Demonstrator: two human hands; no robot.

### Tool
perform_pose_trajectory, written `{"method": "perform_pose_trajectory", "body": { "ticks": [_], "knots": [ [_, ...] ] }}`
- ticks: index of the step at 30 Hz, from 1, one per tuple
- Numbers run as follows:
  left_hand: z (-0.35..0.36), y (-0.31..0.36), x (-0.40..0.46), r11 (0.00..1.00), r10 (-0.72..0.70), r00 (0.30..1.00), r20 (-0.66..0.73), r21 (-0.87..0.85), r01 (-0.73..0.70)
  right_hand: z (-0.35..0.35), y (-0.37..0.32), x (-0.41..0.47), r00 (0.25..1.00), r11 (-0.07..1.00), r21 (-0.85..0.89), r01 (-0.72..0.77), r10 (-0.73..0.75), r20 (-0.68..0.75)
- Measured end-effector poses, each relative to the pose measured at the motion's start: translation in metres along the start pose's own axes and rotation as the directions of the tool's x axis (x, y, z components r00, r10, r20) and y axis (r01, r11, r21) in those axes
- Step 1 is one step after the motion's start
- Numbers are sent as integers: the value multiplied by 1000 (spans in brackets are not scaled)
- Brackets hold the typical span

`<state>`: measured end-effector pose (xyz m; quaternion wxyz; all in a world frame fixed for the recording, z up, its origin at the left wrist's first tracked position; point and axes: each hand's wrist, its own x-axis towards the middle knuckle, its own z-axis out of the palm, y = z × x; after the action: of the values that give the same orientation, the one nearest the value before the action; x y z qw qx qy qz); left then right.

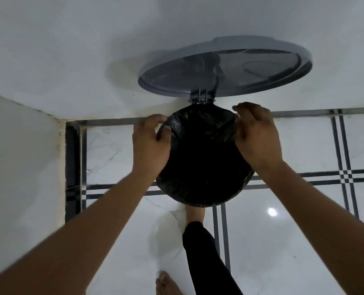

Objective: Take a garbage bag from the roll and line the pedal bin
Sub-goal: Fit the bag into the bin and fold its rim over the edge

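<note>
Between the two hands sits the pedal bin [236,189], its grey lid [225,67] raised; the left hand [150,143] and right hand [258,135] pinch the black garbage bag [202,158] at its rim.

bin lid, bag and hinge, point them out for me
bin lid [225,67], head view, on the grey underside of the raised lid
bag [202,167], head view, on the black plastic inside the bin mouth
hinge [201,97], head view, on the metal bracket under the lid

Dim, soft frame — floor [304,241] glare; wide-angle edge bending
</note>
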<state>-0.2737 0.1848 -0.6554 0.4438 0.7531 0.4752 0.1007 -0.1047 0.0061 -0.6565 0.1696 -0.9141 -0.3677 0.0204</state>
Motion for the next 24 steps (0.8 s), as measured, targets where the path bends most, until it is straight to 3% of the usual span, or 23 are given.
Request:
{"method": "perform_pose_trajectory", "body": {
  "ticks": [4, 7, 12, 19, 24],
  "knots": [
    [17, -5, 50, 982, 62, 981, 186, 162, -93, 9, 25, 21, 962, 985, 142, -93, 52, 269],
    [22, -3, 67, 979, 23, 963, 267, 189, -75, 12, 26, 37, 922, 940, 224, -257, 169, 349],
    [26, -8, 80, 991, -125, 947, 296, 80, 106, 20, 29, 58, 805, 796, 323, -512, 313, 504],
    [27, -13, 95, 968, -252, 907, 337, 93, 235, 31, 33, 76, 632, 656, 288, -698, 374, 679],
    [25, -3, 98, 974, -207, 917, 342, 157, 161, 24, 22, 90, 603, 672, 221, -707, 411, 683]
  ]
}}
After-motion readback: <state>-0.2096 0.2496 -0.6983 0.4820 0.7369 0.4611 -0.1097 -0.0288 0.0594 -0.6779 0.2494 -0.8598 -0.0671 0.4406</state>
